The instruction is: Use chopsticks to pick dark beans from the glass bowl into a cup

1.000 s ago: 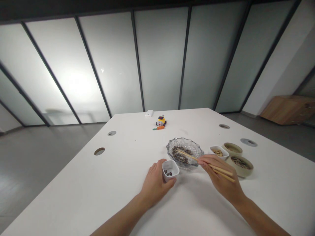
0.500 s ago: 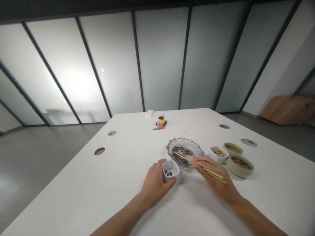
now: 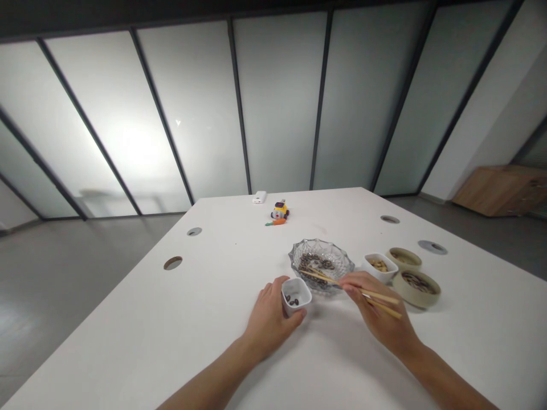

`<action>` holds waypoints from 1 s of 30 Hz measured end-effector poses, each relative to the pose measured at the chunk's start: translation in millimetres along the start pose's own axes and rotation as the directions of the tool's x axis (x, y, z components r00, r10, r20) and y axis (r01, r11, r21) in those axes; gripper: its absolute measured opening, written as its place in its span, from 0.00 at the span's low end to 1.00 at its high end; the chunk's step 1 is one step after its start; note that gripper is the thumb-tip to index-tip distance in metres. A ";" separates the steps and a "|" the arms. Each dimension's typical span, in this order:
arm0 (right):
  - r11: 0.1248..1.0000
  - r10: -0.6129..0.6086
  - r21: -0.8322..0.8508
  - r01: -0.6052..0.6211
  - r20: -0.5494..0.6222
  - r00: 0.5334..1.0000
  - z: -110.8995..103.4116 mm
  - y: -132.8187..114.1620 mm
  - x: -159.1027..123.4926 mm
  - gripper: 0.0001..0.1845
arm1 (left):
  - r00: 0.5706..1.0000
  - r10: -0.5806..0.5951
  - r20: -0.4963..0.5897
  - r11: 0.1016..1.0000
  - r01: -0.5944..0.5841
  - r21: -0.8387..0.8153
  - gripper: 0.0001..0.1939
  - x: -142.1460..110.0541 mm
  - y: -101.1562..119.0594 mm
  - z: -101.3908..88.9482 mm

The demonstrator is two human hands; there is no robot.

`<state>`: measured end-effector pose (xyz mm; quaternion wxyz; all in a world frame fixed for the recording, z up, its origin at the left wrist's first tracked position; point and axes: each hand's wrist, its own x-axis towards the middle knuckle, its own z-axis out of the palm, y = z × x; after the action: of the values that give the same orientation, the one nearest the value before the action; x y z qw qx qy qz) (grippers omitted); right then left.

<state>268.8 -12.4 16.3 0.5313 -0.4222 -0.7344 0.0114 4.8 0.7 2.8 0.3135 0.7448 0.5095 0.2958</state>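
My left hand (image 3: 273,313) is wrapped round a small white square cup (image 3: 300,288) on the table. A few dark beans (image 3: 292,300) lie at the bottom of the cup. Just behind it stands a scalloped glass bowl (image 3: 342,259), holding many dark, shiny beans (image 3: 317,264). With my right hand (image 3: 374,310) I grip a pair of wooden chopsticks (image 3: 382,296), whose tips reach into the glass bowl over the beans. Whether a bean is between the tips, I cannot make out.
To the right stand a white square bowl (image 3: 387,276) of yellowish pieces and two beige round bowls (image 3: 423,299) (image 3: 404,252), the nearer with dark striped pieces. Farther back lie a toy car (image 3: 280,210), an orange toy carrot (image 3: 276,222) and a white device (image 3: 259,197). Round holes (image 3: 173,262) pierce the white table.
My right hand has shifted slightly right, and the chopsticks have spread apart and tilted a little flatter over the bowl. My left hand and the cup stay put.
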 end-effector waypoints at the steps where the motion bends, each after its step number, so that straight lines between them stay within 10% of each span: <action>1: 1.000 -0.003 -0.001 0.003 0.013 1.000 0.5 -0.6 0.1 0.10 | 1.000 0.001 0.002 1.000 -0.001 0.003 0.28 0.0 0.1 -0.2; 30: 0.999 -0.002 0.032 0.002 0.002 1.000 3.7 0.6 -1.6 0.08 | 1.000 -0.010 0.010 1.000 0.010 0.010 0.30 0.2 1.6 -0.4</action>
<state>266.4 -11.4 13.2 0.5372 -0.4131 -0.7350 0.0229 5.5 0.5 4.3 0.3139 0.7453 0.5130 0.2879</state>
